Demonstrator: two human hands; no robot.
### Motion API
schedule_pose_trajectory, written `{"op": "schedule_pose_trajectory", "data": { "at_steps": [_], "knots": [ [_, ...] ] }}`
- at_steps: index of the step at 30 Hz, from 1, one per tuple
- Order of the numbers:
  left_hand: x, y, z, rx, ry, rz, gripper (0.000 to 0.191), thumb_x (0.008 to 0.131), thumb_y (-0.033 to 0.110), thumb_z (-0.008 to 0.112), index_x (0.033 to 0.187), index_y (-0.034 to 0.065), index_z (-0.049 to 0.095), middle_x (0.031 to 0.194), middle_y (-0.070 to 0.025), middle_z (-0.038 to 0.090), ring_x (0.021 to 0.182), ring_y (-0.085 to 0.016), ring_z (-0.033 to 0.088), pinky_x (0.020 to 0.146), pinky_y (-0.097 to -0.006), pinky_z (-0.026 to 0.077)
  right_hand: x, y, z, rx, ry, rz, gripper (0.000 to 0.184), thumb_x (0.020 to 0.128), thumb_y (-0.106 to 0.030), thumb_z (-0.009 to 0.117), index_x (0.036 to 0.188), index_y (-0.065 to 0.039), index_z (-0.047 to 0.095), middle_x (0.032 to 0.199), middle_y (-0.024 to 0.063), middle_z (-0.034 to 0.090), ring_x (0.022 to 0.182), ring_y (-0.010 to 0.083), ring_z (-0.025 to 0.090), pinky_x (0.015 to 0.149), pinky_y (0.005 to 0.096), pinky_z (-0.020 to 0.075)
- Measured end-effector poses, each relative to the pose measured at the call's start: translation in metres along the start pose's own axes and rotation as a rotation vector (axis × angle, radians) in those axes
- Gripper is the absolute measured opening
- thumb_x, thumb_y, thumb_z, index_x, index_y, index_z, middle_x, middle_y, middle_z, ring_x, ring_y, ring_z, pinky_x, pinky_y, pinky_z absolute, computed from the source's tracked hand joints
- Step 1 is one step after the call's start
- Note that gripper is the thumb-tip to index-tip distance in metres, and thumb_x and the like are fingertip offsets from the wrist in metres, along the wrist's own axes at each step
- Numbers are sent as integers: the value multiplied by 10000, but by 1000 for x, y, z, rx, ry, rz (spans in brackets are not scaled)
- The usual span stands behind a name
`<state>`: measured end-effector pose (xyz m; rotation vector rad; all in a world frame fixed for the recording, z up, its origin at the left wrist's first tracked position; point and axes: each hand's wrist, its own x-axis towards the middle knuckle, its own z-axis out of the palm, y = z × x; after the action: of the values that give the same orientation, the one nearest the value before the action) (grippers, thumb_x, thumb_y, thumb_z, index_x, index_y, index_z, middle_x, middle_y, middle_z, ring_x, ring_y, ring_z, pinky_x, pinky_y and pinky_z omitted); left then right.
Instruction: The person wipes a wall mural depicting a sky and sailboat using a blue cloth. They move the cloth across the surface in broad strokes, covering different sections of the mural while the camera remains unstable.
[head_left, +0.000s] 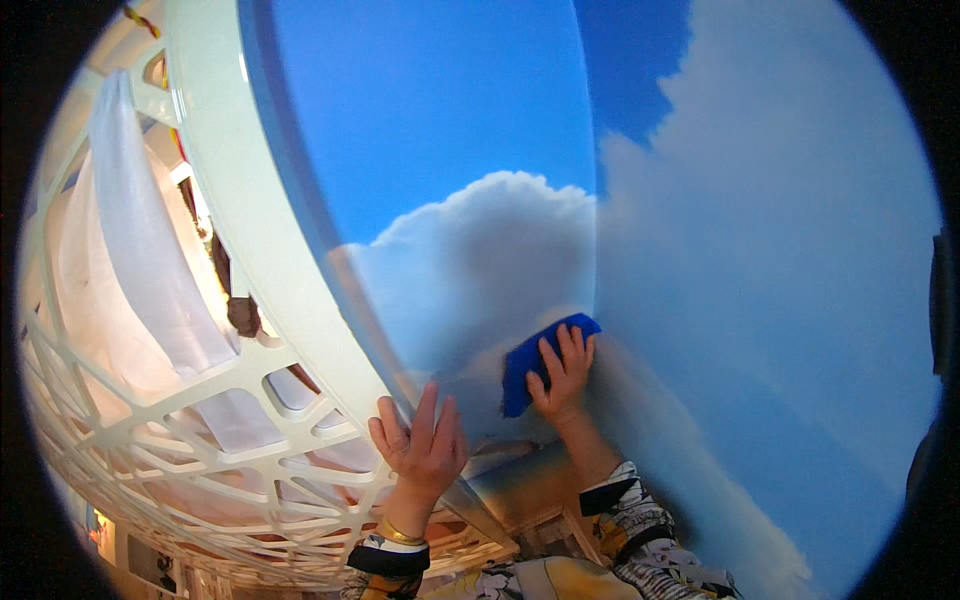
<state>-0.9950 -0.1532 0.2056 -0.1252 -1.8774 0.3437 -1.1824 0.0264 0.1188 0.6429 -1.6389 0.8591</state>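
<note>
My right hand (564, 375) presses a folded blue cloth (522, 375) against a smooth sky-and-cloud panel (450, 135), close to the seam where it meets a second sky-patterned surface. The fingers lie spread over the cloth, which sticks out to their left and above them. My left hand (421, 442) is raised at the inner edge of a white frame (247, 202). Its fingers point up and apart, with nothing in them. Whether its fingertips touch the frame or the panel, I cannot tell. A gold-coloured bangle (397, 532) circles the left wrist.
A white openwork lattice (217, 375) curves along the left side, with pale sheer fabric (142, 225) hanging behind it. The cloud-patterned wall (750, 262) fills the right. Below my hands, a brown cabinet-like shape (555, 532) is partly hidden by my sleeves.
</note>
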Motion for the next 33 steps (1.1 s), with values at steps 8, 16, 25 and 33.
{"op": "schedule_pose_trajectory", "data": {
  "at_steps": [8,16,25,33],
  "knots": [
    [0,-2,-2,-14,15,-8,216,876,208,647,1055,143,748,1328,-56,655,1370,-461,385,1128,-557,219,189,-36,1,-12,241,-212,585,920,-465,641,1387,-126,550,1545,165,420,1463,404,321,1139,697,135],
    [1,-3,-3,-46,73,-20,189,867,201,656,1020,147,754,1324,-48,658,1364,-439,410,1122,-528,238,309,-109,8,-89,243,-433,647,822,-591,703,1356,-231,646,1512,242,431,1424,459,346,1101,725,163],
    [-2,-8,-6,-115,46,-24,228,880,191,663,1091,134,730,1367,-79,631,1403,-446,363,1157,-540,194,224,-131,35,-6,22,-515,580,875,-558,662,1418,-398,538,1610,112,331,1493,366,274,1138,709,133],
    [-5,-10,-3,-109,67,-16,261,899,211,659,1143,135,714,1404,-82,606,1433,-451,322,1170,-568,169,98,-111,56,-18,-28,-505,599,908,-613,577,1466,-431,456,1594,35,355,1470,286,315,1153,656,140]
  ]
}}
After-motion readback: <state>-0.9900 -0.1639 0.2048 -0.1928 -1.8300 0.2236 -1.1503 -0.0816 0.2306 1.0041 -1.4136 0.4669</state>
